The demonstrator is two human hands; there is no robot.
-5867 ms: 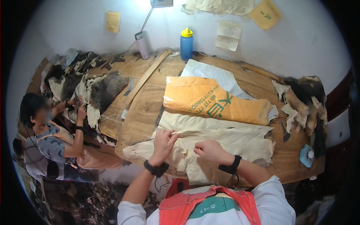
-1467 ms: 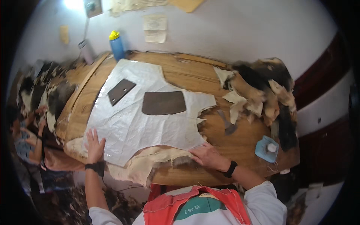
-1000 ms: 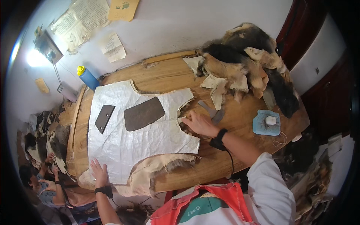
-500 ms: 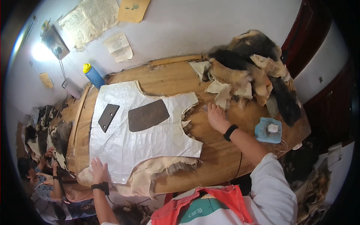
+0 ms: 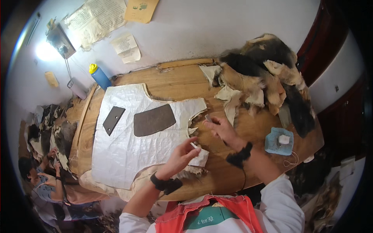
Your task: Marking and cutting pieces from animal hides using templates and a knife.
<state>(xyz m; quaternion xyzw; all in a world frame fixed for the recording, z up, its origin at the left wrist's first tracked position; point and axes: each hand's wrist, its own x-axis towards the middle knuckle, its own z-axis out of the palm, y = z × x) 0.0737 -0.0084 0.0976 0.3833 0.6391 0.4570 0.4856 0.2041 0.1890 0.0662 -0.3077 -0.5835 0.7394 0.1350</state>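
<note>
Beyond the left hand (image 5: 179, 157), illegible writing on large ragged cream paper (image 5: 95, 22) and small rectangular cream paper (image 5: 126, 47), green print on rectangular orange paper (image 5: 141, 10); bodyward, pale characters on green cloth panel (image 5: 211, 218)

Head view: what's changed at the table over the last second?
The left hand has left the near-left corner of the white sheet and moved right, to near its notched right edge; grip unclear. The right hand has left that edge and taken up the grey tool. Both dark plates stayed put.
</note>
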